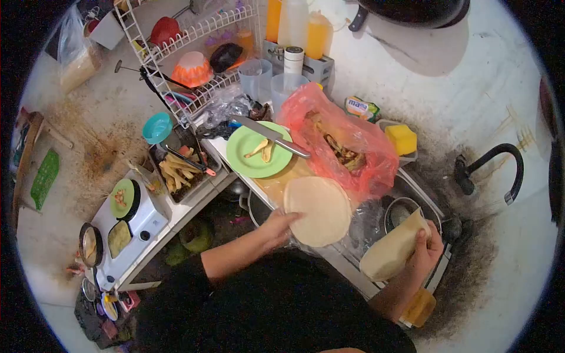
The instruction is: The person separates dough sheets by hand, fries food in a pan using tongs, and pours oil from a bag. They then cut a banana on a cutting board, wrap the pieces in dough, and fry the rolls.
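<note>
My left hand [279,228] pinches the edge of a thin round pale wrapper [318,213], which looks like a flat dough sheet. Held flat, it overlaps the front of the counter in this view. On the right, my right hand [426,250] grips more pale wrappers [389,252], tilted and curved, over the sink side. Just beyond the left wrapper lies a green plate [244,157] with a banana peel [266,152] on it. A knife [271,135] rests across the plate's rim. Beside it sits an open red plastic bag [365,138] with brownish food inside.
At the right stands a black faucet [500,150] by the sink [426,191]; a yellow sponge [401,140] is behind it. A white dish rack [203,29] stands at the back. To the left are a tray of rolled pastries [176,170] and a white stove [141,217] with dishes.
</note>
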The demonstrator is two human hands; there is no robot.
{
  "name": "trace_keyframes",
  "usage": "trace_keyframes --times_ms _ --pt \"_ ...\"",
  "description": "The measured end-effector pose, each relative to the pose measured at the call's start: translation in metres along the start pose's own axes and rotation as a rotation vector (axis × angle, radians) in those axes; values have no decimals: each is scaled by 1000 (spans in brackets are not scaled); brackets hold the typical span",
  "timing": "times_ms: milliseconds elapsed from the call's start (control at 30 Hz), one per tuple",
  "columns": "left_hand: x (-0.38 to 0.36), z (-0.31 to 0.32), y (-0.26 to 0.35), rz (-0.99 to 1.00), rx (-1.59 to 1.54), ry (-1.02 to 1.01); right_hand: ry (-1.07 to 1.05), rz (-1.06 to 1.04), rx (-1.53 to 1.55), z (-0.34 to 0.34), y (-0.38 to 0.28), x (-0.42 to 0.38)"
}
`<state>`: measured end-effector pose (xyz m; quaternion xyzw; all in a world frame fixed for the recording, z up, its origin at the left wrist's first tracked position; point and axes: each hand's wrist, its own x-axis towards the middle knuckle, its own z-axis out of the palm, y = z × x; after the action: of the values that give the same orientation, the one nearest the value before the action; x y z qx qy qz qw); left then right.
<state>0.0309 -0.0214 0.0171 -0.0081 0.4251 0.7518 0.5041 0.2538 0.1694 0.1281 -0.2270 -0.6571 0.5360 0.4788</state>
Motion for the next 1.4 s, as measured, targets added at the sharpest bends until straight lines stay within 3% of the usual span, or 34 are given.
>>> trace_keyframes --times_ms 67,167,300,433,533,633,733,833,967,1000,1067,1133,1200,1267,1333,1400 --pt "5 -1 -5 -3 157 36 24 18 33 12 -7 -4" --pt "16 -9 -9 -51 97 -83 44 -29 0 19 -3 -7" --pt "4 1 30 -121 99 -365 103 -61 56 45 -18 -14" --pt "-13 -1 85 -143 165 -419 216 -44 -52 68 -32 -20" --pt "-26 -14 138 -142 66 -505 161 -74 -116 78 -42 -23" --pt "-36 -31 199 -51 102 -422 161 -102 -146 90 -39 -25" --pt "-25 -53 255 172 188 -441 174 -150 -265 114 -41 -24" --pt "6 -74 306 329 218 -410 99 -163 -338 153 -57 -17" --pt "64 -117 362 363 216 -364 -72 -244 -516 225 -88 7" --pt "86 -135 372 404 224 -354 -88 -206 -440 244 -87 11" --pt "122 -166 386 419 235 -282 -125 -140 -298 279 -78 22" --pt "152 -203 389 446 201 -317 -256 -167 -444 307 -62 42" --pt "174 -228 382 444 164 -309 -463 -16 -502 342 -59 63" --pt "186 -245 375 419 132 -256 -526 -188 -483 380 -46 82" --pt "190 -247 367 417 157 -182 -591 -231 -721 413 -34 108" --pt "197 -252 358 355 154 -93 -598 -197 -742 443 -35 135"
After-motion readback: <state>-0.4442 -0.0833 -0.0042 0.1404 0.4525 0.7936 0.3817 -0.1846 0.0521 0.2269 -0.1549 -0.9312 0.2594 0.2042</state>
